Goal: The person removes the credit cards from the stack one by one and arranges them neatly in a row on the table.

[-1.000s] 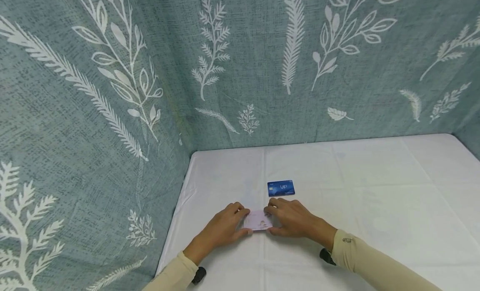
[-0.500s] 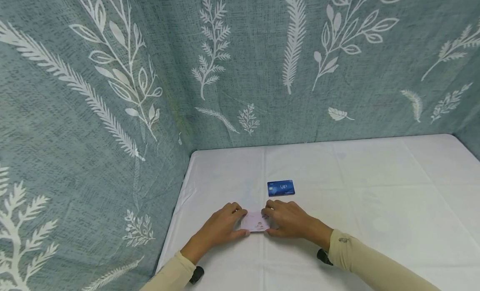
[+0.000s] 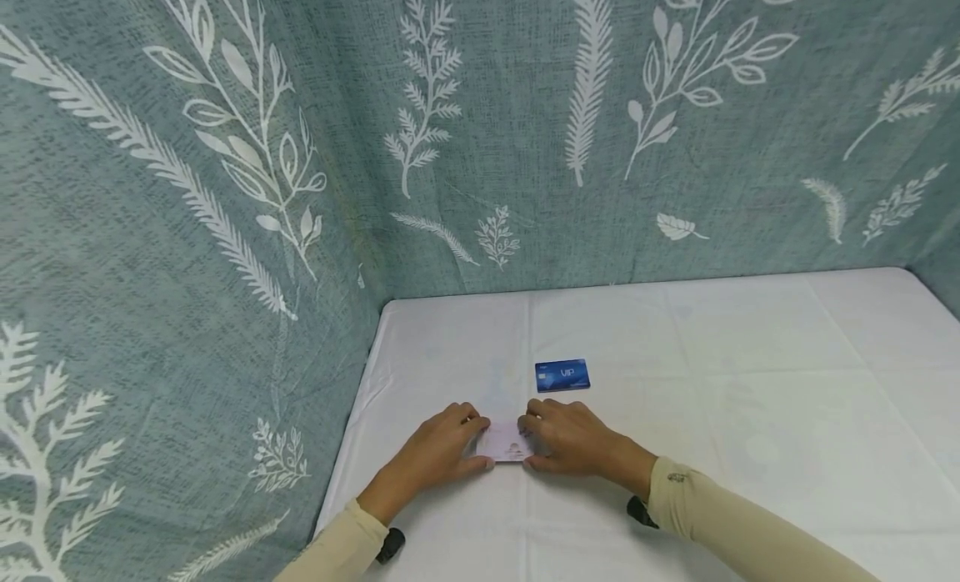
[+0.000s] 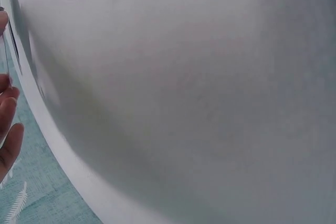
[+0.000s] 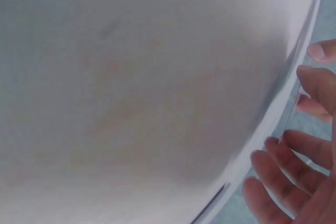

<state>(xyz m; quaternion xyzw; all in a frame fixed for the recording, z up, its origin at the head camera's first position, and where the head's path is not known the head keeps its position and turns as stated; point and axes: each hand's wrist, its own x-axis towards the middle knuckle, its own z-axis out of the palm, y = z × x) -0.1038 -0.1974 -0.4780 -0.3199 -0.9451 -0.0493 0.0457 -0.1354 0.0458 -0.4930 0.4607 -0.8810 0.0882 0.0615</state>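
Note:
A pale pink card (image 3: 501,443) with a small printed figure near its right side is held between both hands, close over the white table. My left hand (image 3: 438,450) pinches its left end, thumb on the near edge and fingers on the far edge. At the opposite end, my right hand (image 3: 573,439) pinches it the same way. Just beyond the right hand lies a blue card (image 3: 562,375) marked VIP, flat on the cloth. Fingers of the right hand (image 5: 296,174) show at the edge of the right wrist view, with the card seen thin and edge-on.
White cloth (image 3: 720,382) with fold creases covers the table. Blue-green curtains (image 3: 525,132) with white leaf prints hang behind it and along its left side. A black device (image 3: 390,546) sits under the left wrist, and another black device (image 3: 641,512) under the right.
Both hands have shifted slightly left together, carrying the pale pink card with them. The blue VIP card has stayed in place.

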